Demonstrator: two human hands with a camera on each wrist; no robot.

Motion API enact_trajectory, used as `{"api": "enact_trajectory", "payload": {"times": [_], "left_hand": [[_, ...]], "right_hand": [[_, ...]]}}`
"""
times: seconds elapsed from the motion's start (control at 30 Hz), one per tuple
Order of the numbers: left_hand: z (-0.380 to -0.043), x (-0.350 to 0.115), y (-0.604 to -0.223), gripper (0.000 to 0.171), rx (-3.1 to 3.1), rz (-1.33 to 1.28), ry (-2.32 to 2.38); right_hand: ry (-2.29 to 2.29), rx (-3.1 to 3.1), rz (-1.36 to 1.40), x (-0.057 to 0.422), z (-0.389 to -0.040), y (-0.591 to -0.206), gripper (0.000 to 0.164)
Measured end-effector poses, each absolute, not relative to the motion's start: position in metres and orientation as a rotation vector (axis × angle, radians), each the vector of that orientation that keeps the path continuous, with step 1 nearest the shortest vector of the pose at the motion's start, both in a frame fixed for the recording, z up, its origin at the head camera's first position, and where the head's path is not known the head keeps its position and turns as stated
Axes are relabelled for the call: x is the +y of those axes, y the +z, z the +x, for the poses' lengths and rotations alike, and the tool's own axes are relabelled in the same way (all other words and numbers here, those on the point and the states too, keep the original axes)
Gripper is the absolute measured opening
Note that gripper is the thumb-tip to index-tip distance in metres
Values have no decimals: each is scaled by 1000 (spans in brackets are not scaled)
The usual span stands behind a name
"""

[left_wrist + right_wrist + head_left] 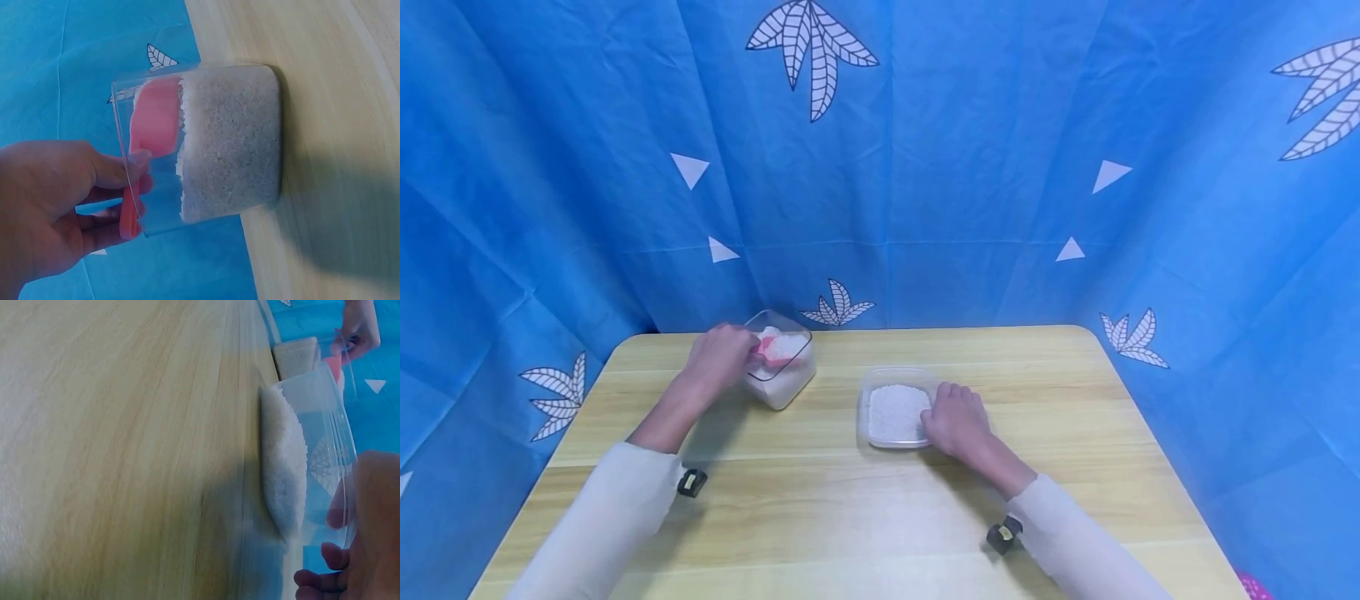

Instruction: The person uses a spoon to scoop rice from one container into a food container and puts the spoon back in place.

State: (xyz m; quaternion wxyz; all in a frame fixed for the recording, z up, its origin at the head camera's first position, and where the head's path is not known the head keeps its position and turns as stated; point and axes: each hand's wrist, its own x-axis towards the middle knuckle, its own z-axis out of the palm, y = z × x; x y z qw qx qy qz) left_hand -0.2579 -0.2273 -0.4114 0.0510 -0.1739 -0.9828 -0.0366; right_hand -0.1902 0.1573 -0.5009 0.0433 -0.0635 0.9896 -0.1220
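Observation:
In the head view my left hand is at the far left of the table, over a deep clear container. That hand pinches the handle of a pink scoop, whose bowl is inside the container above the white rice; some white grains show at the scoop's edge. Nearer the middle stands a shallow clear plastic container, also with rice in it. My right hand grips its right wall at the rim, with the thumb inside and the fingers outside in the right wrist view.
Both containers stand on a light wooden table, the deep one near the back edge. A blue curtain with white leaf prints hangs behind and along the sides. Small black devices sit at both wrists.

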Motion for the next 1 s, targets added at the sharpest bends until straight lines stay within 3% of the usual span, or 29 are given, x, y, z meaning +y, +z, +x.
{"api": "enact_trajectory", "payload": {"times": [0.5,1.0], "left_hand": [[-254,-244,-419,30,-2950,-494,-307],[-247,-254,-420,37,-2947,-385,-497]], "right_hand": [[-376,3029,-193,156,-190,-501,33],[-377,3019,-185,158,-191,-503,35]]}}
